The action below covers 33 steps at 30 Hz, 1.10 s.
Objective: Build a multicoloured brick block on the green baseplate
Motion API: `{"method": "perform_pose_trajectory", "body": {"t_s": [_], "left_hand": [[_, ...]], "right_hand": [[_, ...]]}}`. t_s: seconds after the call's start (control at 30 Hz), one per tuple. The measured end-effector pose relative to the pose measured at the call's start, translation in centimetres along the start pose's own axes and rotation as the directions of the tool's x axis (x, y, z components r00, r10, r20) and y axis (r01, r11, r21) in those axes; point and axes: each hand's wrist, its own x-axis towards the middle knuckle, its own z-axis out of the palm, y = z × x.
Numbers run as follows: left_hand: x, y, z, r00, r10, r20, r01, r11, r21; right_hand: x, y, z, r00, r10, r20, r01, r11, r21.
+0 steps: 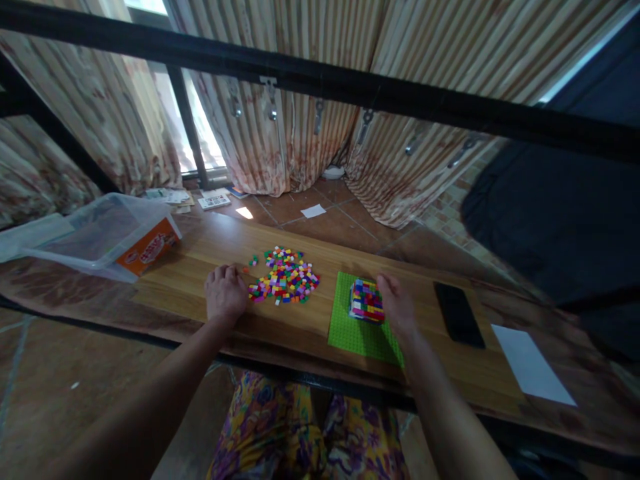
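The brick block (367, 300), a stack of many-coloured toy bricks, stands on the far part of a green baseplate (344, 333), right of the middle of the surface (305, 333). Its top looks roughly square from here, so no clear long axis can be read; its sides run close to those of the baseplate, slightly askew to the view. The right hand (397, 303) is by far the nearer one, its fingers at the block's right side; whether they grip it or only rest against it, I cannot tell. Left of the block, across a bare strip of wood, lies the loose pile of bricks (290, 280), spread between the two hands. The left hand (226, 291) is at the pile's left edge, back upward and fingers curled in; whether a brick is pinched beneath them is hidden. So the relation that matters is sideways: pile just to the right of the left hand, block farther right beyond it, with the right hand on the block's outer side. Farther out, a dark phone-like slab (459, 315) and a white sheet (533, 363) lie to the right of the right hand, while a clear plastic box (100, 233) with an orange label sits at the far left.
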Motion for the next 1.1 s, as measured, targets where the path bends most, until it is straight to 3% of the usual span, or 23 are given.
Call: {"method": "perform_pose_trajectory", "body": {"t_s": [0.13,0.23,0.37,0.5,0.57,0.63,0.73,0.87,1.1], "left_hand": [[0.0,0.0,-0.1,1.000,0.004,-0.008,-0.004,1.000,0.008],[0.0,0.1,-0.3,1.000,0.015,-0.006,-0.015,1.000,0.015],[0.0,0.1,-0.3,1.000,0.004,0.006,-0.004,1.000,0.025],[0.0,0.1,-0.1,1.000,0.004,-0.010,-0.004,0.999,0.039],[0.0,0.0,-0.1,1.000,0.006,-0.016,-0.005,0.999,0.043],[0.0,0.0,-0.1,1.000,0.001,-0.016,-0.001,0.999,0.042],[-0.1,0.0,0.0,1.000,-0.001,-0.015,0.001,0.999,0.040],[-0.1,-0.2,0.0,1.000,0.008,-0.014,-0.008,0.999,0.033],[-0.1,-0.2,0.1,1.000,-0.007,-0.020,0.008,1.000,0.029]], "right_hand": [[-0.2,0.2,0.3,0.995,-0.101,0.002,0.098,0.963,-0.250],[-0.4,-0.1,1.0,0.978,-0.205,0.043,0.207,0.918,-0.339],[-0.6,-0.6,1.5,0.971,-0.234,0.040,0.228,0.877,-0.422],[-1.6,-2.0,1.9,0.933,-0.360,-0.004,0.293,0.765,-0.574],[-2.5,-3.2,2.7,0.904,-0.427,0.029,0.359,0.720,-0.594],[-3.5,-4.3,4.2,0.874,-0.464,0.143,0.460,0.697,-0.550],[-4.8,-5.2,7.3,0.841,-0.445,0.307,0.541,0.694,-0.475],[-5.3,-5.0,10.6,0.881,-0.311,0.355,0.462,0.726,-0.509],[-5.4,-4.1,11.6,0.893,-0.279,0.352,0.433,0.744,-0.509]]}}
